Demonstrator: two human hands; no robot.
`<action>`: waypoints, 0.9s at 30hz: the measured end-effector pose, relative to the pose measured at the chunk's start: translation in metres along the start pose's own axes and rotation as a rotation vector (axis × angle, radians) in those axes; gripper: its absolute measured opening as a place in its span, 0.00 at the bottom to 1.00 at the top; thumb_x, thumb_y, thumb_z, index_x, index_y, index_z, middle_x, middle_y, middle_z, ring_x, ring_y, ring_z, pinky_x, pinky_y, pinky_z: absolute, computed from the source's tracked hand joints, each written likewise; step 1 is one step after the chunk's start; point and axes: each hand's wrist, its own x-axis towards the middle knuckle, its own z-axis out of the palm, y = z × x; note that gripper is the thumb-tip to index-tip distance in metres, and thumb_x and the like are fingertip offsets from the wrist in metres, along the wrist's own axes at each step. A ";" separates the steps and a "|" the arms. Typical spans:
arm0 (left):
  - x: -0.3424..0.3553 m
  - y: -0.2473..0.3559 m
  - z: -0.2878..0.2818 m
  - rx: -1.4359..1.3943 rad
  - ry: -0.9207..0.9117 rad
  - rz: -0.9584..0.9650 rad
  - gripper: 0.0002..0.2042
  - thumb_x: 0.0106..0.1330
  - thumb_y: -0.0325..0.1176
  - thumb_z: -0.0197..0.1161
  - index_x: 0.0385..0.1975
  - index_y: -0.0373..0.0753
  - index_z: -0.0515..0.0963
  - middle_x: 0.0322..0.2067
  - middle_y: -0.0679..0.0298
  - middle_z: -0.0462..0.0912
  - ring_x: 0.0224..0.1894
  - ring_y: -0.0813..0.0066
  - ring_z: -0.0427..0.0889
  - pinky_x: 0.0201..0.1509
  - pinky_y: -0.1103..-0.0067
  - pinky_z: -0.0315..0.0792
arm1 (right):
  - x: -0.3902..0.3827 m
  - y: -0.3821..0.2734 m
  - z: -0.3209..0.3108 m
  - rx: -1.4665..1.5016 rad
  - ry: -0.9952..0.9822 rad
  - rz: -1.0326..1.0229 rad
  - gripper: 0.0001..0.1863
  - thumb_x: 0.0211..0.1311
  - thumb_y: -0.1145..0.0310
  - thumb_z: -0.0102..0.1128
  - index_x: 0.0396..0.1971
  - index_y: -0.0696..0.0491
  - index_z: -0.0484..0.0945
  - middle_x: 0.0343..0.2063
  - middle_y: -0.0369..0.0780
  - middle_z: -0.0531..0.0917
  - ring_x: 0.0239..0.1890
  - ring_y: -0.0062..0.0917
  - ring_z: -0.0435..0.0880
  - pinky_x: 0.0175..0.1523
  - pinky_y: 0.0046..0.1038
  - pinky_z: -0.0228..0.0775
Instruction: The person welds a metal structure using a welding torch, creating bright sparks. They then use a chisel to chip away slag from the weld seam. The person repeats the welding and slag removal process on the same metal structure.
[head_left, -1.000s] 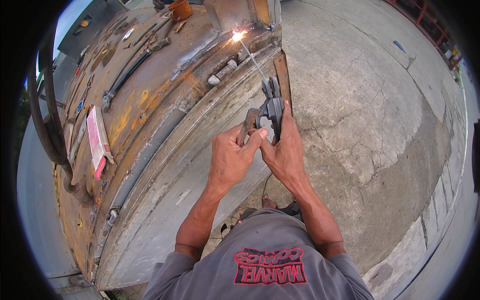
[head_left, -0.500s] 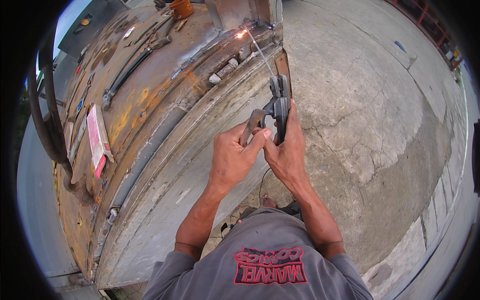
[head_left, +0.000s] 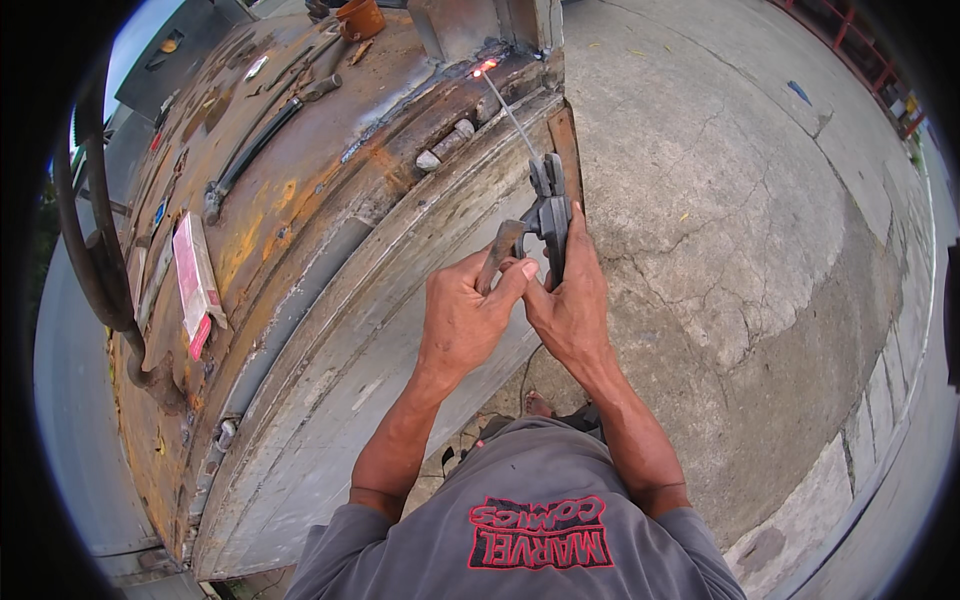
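My right hand (head_left: 575,310) is closed around a black welding electrode holder (head_left: 553,225). From its jaws a thin grey welding rod (head_left: 515,118) slants up and left, its tip at a small glowing orange spot (head_left: 484,69) on the rusty steel plate (head_left: 265,175). Beside it my left hand (head_left: 465,310) is closed, gripping a flat brownish piece (head_left: 502,252) against the holder's left side; its exact kind is hard to make out. The two thumbs nearly touch. The glowing spot lies by the foot of an upright grey metal post (head_left: 465,30).
On the plate lie a hammer (head_left: 250,150), a pink and white carton (head_left: 193,270) and an orange-brown cup (head_left: 361,18). Dark thick hoses or bars (head_left: 90,240) hang at the far left. A curved steel edge (head_left: 330,300) runs below the plate; cracked concrete (head_left: 720,230) lies to the right.
Both hands and the holder have shifted slightly left. The rod's tip has moved a little toward me and left, and now meets the glowing spot.
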 end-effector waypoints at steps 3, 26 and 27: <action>-0.001 0.001 -0.001 -0.010 0.009 -0.020 0.28 0.72 0.44 0.75 0.64 0.29 0.83 0.30 0.68 0.87 0.24 0.90 0.67 0.28 0.81 0.63 | 0.001 -0.012 -0.005 0.044 -0.086 0.133 0.48 0.72 0.61 0.69 0.80 0.68 0.52 0.45 0.49 0.80 0.36 0.30 0.81 0.33 0.31 0.75; -0.002 0.008 -0.001 0.001 -0.009 0.017 0.26 0.72 0.40 0.75 0.64 0.30 0.82 0.35 0.66 0.90 0.28 0.91 0.72 0.32 0.83 0.69 | 0.000 -0.010 -0.006 0.071 -0.014 0.101 0.48 0.69 0.67 0.69 0.80 0.67 0.52 0.50 0.49 0.80 0.39 0.29 0.79 0.41 0.31 0.76; -0.001 0.006 0.000 -0.014 -0.002 0.025 0.26 0.72 0.39 0.75 0.64 0.30 0.82 0.36 0.65 0.91 0.28 0.91 0.72 0.33 0.83 0.70 | -0.001 -0.008 -0.003 0.053 0.016 0.070 0.47 0.69 0.67 0.69 0.81 0.66 0.53 0.48 0.46 0.80 0.36 0.25 0.78 0.38 0.29 0.75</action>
